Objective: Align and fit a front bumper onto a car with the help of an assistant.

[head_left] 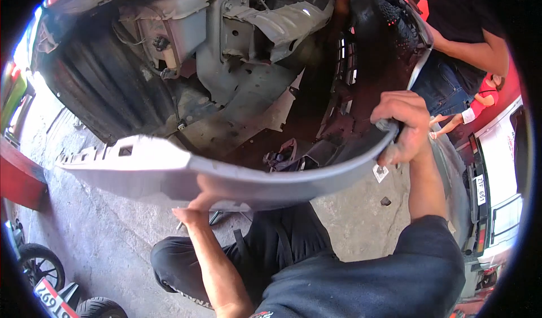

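Note:
A long grey bumper cover curves across the view below the open front of a car. My right hand is closed over its upper edge on the right, fingers wrapped round the rim. At the lower left, my left hand presses against the cover's outer face near the bottom edge, thumb apart from the fingers. The fingertips are blurred against the glossy surface. On the left, the cover ends in a pale, notched flange. Dark grille slats show on its inner side at the far right.
Bare metal body parts and a dark wheel-arch liner face me. A co-worker grips the cover's far end. Motorcycle wheels stand at lower left, a red block above them. A white vehicle stands right.

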Motion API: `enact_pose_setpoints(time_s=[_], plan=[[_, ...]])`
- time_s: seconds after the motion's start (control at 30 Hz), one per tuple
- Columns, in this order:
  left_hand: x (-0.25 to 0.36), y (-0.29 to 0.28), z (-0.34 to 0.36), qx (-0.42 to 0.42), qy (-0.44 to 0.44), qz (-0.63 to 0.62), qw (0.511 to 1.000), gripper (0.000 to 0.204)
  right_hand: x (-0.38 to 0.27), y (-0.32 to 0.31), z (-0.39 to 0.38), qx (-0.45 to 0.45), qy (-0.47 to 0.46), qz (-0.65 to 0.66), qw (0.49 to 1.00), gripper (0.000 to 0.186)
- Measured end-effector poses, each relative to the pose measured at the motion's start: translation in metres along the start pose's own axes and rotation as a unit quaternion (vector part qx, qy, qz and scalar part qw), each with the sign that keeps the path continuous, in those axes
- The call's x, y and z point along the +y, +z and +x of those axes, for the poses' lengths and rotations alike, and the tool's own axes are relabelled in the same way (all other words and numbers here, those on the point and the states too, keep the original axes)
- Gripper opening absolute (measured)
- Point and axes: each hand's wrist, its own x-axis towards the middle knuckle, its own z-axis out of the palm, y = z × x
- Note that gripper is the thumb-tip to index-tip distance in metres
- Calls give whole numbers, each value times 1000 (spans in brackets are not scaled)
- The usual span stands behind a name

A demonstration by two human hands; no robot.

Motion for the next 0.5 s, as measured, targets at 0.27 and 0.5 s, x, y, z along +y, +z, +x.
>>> enact_pose_setpoints(time_s=[0.27,0.5], plan=[[3,-22,-17,-18,52,78,995,58,-5,7,19,47,-23,37,998,73],[-8,-50,-14,-33,244,463,852,47,3,6,12,53,-41,49,997,68]])
